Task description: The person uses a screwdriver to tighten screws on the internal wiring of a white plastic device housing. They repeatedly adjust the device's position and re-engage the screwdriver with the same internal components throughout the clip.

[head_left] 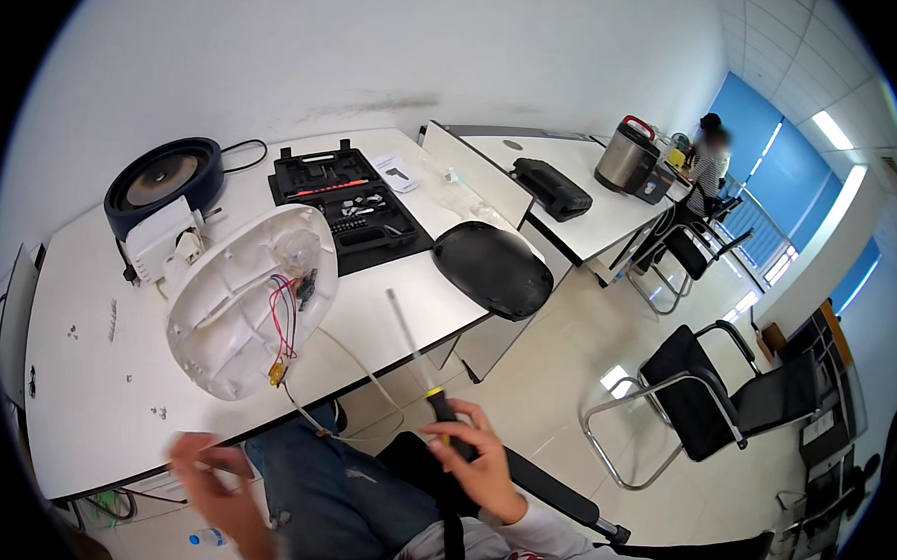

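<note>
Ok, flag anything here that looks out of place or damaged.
The white housing looks odd: its hollow inside is exposed, red wires showing. Small parts lie scattered on the desk to its left. A dark smudge mars the white wall. No spill shows.

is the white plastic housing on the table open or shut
Open: the white plastic housing shows its hollow, ribbed inside, with wires and a yellow part exposed.

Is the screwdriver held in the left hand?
No, the right hand holds the screwdriver, and the left hand is apart from it.
</note>
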